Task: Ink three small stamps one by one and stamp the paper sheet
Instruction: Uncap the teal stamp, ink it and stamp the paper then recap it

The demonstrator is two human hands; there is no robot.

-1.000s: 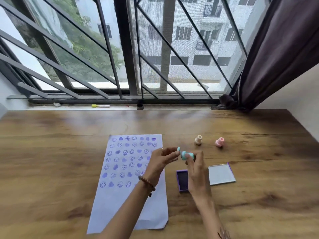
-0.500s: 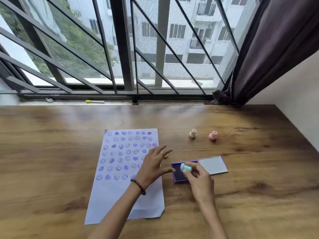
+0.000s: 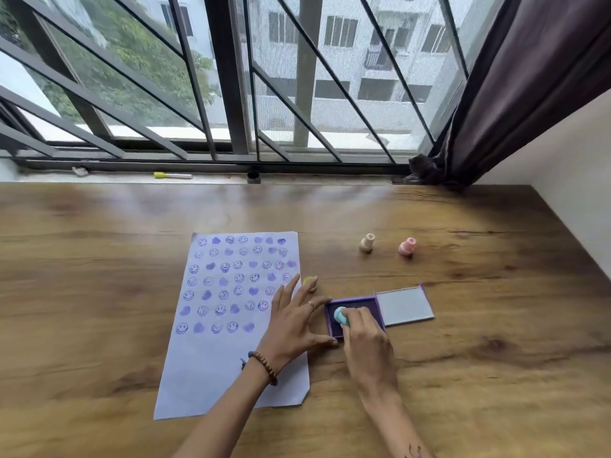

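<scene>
A paper sheet (image 3: 211, 365) with several rows of purple smileys and hearts lies on the wooden table. To its right sits an open purple ink pad (image 3: 360, 305) with its grey lid (image 3: 405, 306) folded out. My right hand (image 3: 365, 338) grips a teal stamp (image 3: 340, 315) and presses it down on the pad. Fingers spread, my left hand (image 3: 292, 320) rests on the paper's right edge, thumb against the pad's near corner. A beige stamp (image 3: 367, 242) and a pink stamp (image 3: 407, 247) stand farther back. A small yellow cap (image 3: 309, 281) lies by my left fingertips.
The table (image 3: 99, 292) runs to a barred window at the back. A yellow-capped marker (image 3: 172, 175) lies on the sill. A dark curtain (image 3: 515, 87) hangs at the right, beside a white wall (image 3: 568, 180).
My right hand has carried the teal stamp from the air down onto the ink pad. My left hand let go of the stamp and came down flat beside the pad.
</scene>
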